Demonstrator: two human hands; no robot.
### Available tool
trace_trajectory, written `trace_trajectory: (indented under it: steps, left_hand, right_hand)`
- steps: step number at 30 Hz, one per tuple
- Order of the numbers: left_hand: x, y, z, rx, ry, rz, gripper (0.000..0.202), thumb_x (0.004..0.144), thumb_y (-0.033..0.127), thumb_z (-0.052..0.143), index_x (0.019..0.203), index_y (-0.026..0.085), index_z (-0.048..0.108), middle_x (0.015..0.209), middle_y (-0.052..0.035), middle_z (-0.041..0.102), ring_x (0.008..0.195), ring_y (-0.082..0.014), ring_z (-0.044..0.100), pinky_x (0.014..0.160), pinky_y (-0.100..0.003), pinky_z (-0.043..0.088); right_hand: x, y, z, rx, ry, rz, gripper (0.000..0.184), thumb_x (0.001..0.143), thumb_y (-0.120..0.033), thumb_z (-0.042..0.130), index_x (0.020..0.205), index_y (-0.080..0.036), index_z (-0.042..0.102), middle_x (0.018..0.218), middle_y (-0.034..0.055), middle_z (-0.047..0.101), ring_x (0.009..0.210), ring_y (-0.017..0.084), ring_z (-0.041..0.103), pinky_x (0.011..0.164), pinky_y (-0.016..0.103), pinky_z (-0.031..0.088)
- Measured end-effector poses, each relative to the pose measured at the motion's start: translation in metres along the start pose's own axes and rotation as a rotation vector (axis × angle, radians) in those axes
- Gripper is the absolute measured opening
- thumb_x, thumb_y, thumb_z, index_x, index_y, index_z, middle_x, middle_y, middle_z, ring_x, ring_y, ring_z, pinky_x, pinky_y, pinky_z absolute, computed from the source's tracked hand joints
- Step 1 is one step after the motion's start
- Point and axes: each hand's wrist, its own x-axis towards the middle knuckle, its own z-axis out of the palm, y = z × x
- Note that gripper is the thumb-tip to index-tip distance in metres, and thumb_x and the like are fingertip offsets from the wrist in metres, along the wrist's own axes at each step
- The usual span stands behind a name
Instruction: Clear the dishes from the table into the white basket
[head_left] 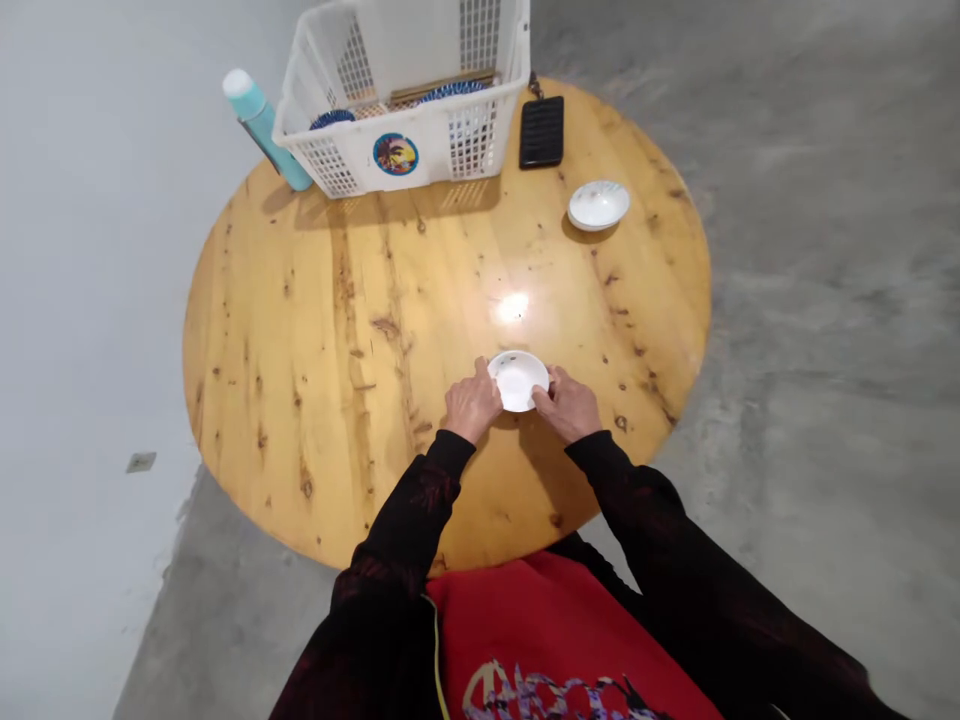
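Observation:
A small white dish (518, 384) with a few dark marks inside its rim is held between my two hands over the near part of the round wooden table (300, 350). My left hand (474, 401) grips its left rim, fingers closed on the edge. On the opposite rim, my right hand (568, 404) pinches the dish with the thumb at the front. Whether the dish rests on the wood or hovers just above it, I cannot tell. Farther back on the right sits a white bowl (598, 206) with a faint pattern inside.
A white plastic basket (405, 155) stands at the back edge, holding blue-patterned items and wooden sticks. Left of it is a light-blue bottle (266, 128) with a white cap. A black ridged case (541, 132) lies to its right. A white wall (90, 250) rises at left.

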Motion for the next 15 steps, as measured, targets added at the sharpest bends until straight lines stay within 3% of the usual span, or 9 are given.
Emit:
trace_trajectory:
  steps: [4, 7, 15]
  left_hand:
    - [0.002, 0.002, 0.001, 0.082, 0.03, -0.091, 0.041, 0.101, 0.028, 0.037, 0.138, 0.013, 0.045, 0.104, -0.0168, 0.075, 0.098, -0.0305, 0.072, 0.082, -0.035, 0.049]
    - [0.003, 0.003, 0.0, 0.111, 0.027, -0.152, 0.038, 0.101, 0.028, 0.036, 0.132, 0.013, 0.052, 0.104, -0.017, 0.076, 0.099, -0.0314, 0.072, 0.081, -0.035, 0.049]
    - [-0.001, 0.003, 0.0, 0.086, 0.047, -0.217, 0.038, 0.103, 0.031, 0.034, 0.133, 0.017, 0.053, 0.109, -0.0157, 0.075, 0.102, -0.0285, 0.071, 0.084, -0.033, 0.047]
  right_hand:
    - [0.008, -0.008, -0.009, -0.082, -0.16, -0.026, 0.053, 0.094, -0.032, 0.043, 0.14, -0.008, 0.051, 0.097, 0.016, 0.075, 0.085, 0.03, 0.071, 0.075, 0.034, 0.047]
    - [0.013, -0.015, -0.017, -0.137, -0.267, -0.05, 0.05, 0.098, -0.032, 0.042, 0.141, -0.008, 0.049, 0.102, 0.0184, 0.075, 0.093, 0.031, 0.072, 0.078, 0.034, 0.048]
    - [0.018, -0.015, -0.018, -0.065, -0.347, -0.075, 0.048, 0.1, -0.032, 0.042, 0.14, -0.006, 0.048, 0.106, 0.022, 0.074, 0.098, 0.032, 0.071, 0.079, 0.034, 0.044]
